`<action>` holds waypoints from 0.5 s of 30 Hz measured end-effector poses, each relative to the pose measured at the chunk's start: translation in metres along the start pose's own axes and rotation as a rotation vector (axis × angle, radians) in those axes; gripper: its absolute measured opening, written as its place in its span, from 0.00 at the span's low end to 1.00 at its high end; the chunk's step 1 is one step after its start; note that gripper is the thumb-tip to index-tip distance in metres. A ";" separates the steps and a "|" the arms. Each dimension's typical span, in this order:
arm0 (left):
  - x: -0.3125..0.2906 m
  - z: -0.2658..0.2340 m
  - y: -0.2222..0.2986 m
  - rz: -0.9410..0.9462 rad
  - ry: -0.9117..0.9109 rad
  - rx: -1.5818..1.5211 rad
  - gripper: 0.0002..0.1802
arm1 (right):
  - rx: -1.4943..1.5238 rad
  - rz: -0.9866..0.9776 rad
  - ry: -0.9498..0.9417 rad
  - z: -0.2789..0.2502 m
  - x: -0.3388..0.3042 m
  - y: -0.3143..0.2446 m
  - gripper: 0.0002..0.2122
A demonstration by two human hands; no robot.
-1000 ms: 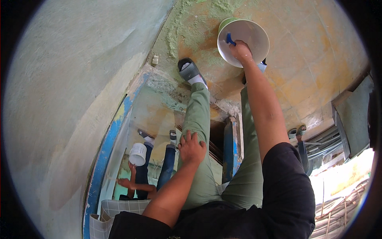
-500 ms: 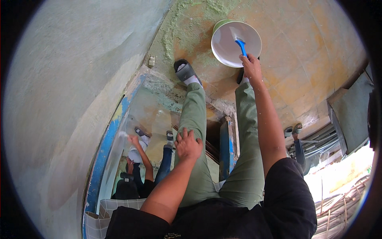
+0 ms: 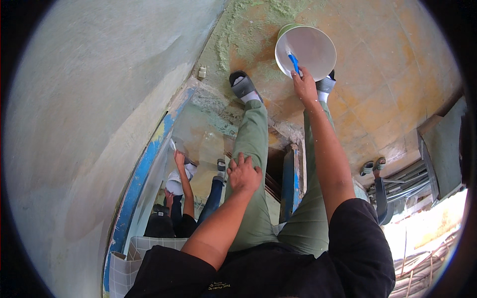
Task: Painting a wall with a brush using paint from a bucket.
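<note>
My right hand (image 3: 305, 88) is closed around the blue handle of a paintbrush (image 3: 294, 63). The brush's tip reaches into a white-lined bucket (image 3: 317, 49) with a green outside, close to the inner wall on its left. What lies at the bottom of the bucket is hard to make out. Small white specks dot my right forearm. My left hand (image 3: 244, 174) rests flat on my left thigh near the knee, fingers spread and holding nothing.
A pale grey wall (image 3: 99, 99) fills the left, beside a chipped blue frame (image 3: 136, 186). Beyond the frame, another person's hand (image 3: 179, 158) holds a brush near a white bucket (image 3: 175, 183). To the right are someone's sandalled feet (image 3: 372, 167) and metal pipes (image 3: 403, 185).
The brush has moved from the middle of the bucket toward its left inner wall, with my right hand shifting left. The whole view has slid slightly. My left hand stays on my leg.
</note>
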State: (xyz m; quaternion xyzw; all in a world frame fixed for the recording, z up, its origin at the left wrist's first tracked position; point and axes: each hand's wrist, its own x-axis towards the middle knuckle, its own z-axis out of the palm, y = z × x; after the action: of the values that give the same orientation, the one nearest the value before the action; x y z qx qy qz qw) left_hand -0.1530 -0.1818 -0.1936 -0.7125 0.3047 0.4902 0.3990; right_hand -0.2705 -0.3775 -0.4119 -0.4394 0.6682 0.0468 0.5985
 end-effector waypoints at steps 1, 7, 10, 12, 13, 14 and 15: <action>0.000 0.001 0.002 0.005 0.005 0.000 0.29 | -0.086 -0.001 0.106 -0.003 -0.002 -0.003 0.21; -0.001 -0.002 0.003 0.006 0.011 -0.013 0.27 | -0.141 -0.020 0.090 -0.006 0.001 0.016 0.18; -0.001 -0.003 0.004 0.013 0.037 -0.022 0.26 | -0.198 -0.074 0.181 -0.010 0.000 0.015 0.16; -0.002 -0.008 0.007 0.019 0.050 -0.021 0.25 | -0.231 -0.232 0.135 -0.013 0.000 0.013 0.16; -0.003 -0.015 0.009 0.009 0.015 -0.011 0.26 | -0.224 -0.237 0.132 -0.012 -0.002 0.009 0.16; -0.004 -0.019 0.011 -0.001 -0.020 -0.002 0.27 | -0.217 -0.200 0.156 -0.013 -0.004 0.005 0.15; -0.005 -0.019 0.011 -0.008 -0.013 -0.002 0.27 | -0.209 -0.164 0.182 -0.014 -0.006 -0.001 0.15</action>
State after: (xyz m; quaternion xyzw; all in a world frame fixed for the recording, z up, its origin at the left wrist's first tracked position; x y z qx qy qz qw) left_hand -0.1545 -0.2035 -0.1884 -0.7108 0.2989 0.4936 0.4023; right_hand -0.2813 -0.3828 -0.4025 -0.5547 0.6732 0.0273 0.4881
